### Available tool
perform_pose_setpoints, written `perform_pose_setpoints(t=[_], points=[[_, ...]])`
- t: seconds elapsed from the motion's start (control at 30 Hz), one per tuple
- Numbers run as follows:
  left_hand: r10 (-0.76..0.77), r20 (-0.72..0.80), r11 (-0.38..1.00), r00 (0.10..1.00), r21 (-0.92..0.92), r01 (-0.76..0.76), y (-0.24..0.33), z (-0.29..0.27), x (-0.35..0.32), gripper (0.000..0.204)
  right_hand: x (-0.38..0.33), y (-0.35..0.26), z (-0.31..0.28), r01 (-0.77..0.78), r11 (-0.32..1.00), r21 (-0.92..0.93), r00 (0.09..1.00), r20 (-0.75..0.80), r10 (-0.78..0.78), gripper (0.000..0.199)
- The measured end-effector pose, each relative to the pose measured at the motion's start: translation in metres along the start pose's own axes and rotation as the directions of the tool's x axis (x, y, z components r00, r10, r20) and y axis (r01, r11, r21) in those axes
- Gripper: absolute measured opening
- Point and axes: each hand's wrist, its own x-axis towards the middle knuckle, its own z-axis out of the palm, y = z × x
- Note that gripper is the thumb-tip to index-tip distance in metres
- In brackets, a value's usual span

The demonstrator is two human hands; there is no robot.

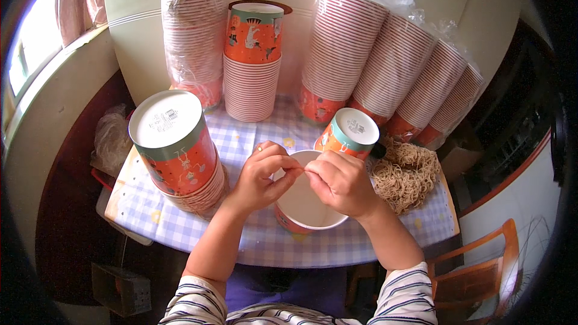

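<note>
Over an open paper bucket [308,209] with a white inside, my left hand [262,176] and my right hand [344,182] meet at their fingertips. Both pinch, thumb against fingers; whatever thin thing lies between them is too small to make out. Just behind the bucket stands an upside-down orange and green paper tub [356,127]. Beside my right hand lies a heap of tan looped cords [404,174]. To the left of my left hand, a stack of upside-down printed buckets [180,159] rests on the checked tablecloth [265,247].
Along the back stand tall nested bucket stacks in clear plastic, one at left [192,36] and several leaning at right [346,42]. Between them is an unwrapped stack [251,87]. A wooden chair [481,277] is at lower right; a window [37,36] is at left.
</note>
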Motion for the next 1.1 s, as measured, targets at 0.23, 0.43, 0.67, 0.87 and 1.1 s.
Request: perform_pose_setpoints(t=[0.23,0.43,0.67,0.87,1.1], points=[[0.087,0.06,0.994,0.994,0.068,-0.091,-0.001,0.006,0.001,0.016,-0.008,0.003,-0.008,-0.216,0.95,0.226,0.976,0.086,0.202,0.008],[-0.062,-0.109,0.998,0.992,0.009,0.064,-0.009,0.002,-0.002,0.013,-0.013,0.022,-0.048,-0.489,0.761,0.426,0.847,0.026,0.53,0.002],[-0.308,-0.139,0.949,0.941,0.019,0.314,-0.024,-0.003,-0.005,0.01,0.0,0.012,-0.069,-0.562,0.71,0.424,0.818,0.156,0.554,0.004],[-0.609,0.025,0.787,0.793,-0.101,0.608,-0.035,-0.005,-0.031,0.014,-0.007,0.007,0.02,-0.568,0.753,0.333,0.808,0.398,0.434,0.011],[-0.623,0.125,0.764,0.772,-0.111,0.635,-0.032,-0.014,-0.044,0.017,-0.002,0.015,0.054,-0.601,0.766,0.227,0.773,0.409,0.485,0.015]])
